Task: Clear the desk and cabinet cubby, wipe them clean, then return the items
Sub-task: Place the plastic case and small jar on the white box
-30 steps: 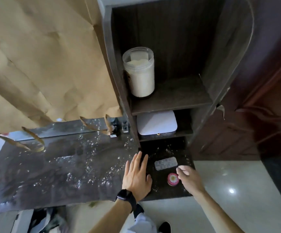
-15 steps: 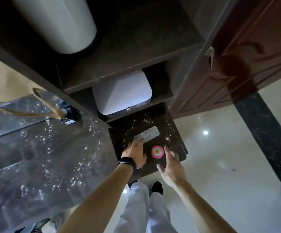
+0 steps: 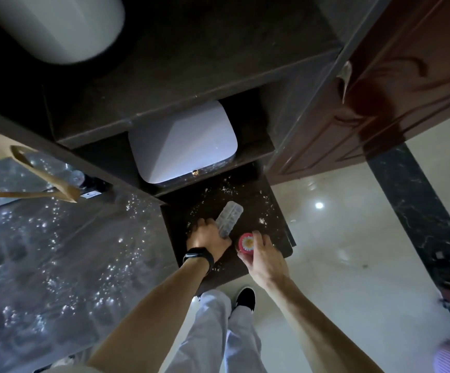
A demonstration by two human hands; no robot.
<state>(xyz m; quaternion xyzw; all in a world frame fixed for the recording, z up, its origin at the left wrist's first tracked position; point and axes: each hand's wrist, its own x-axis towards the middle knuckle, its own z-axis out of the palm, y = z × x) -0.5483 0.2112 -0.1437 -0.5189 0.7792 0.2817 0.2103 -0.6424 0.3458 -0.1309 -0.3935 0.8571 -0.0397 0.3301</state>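
At the right end of the dark tabletop (image 3: 269,211), just below the cabinet, both hands are on small things. The left hand (image 3: 207,236), with a black watch (image 3: 198,258) on its wrist, has its fingers curled on the near end of a clear blister strip (image 3: 229,219), which points away from the person at a slant. Whether its far end is clear of the wood cannot be told. The right hand (image 3: 265,258) grips a small round pink tub (image 3: 246,243), thumb on the far side of its rim and fingers wrapped round the near side. The tub's lid bears a pale flower-like ring pattern, and any lettering on it is too small to read. Strip and tub lie just beside each other, near the front edge of the tabletop. White crumbs are scattered over the wood around and beyond them. In the low cubby (image 3: 248,122) directly behind sits a white box (image 3: 183,146) with rounded corners, showing no readable mark. On the shelf above, at the top left, a pale jar (image 3: 54,25) shows as a blur. To the left the tabletop is covered by a shiny plastic sheet (image 3: 57,251) speckled with bright spots. A curled brown paper strip (image 3: 43,181) hangs over its far edge, beside a black fitting (image 3: 94,184) with a small white label whose print is too small to read. A reddish wooden door (image 3: 406,90) stands to the right above the glossy pale floor (image 3: 353,238), and a black shoe (image 3: 245,297) shows below the hands.
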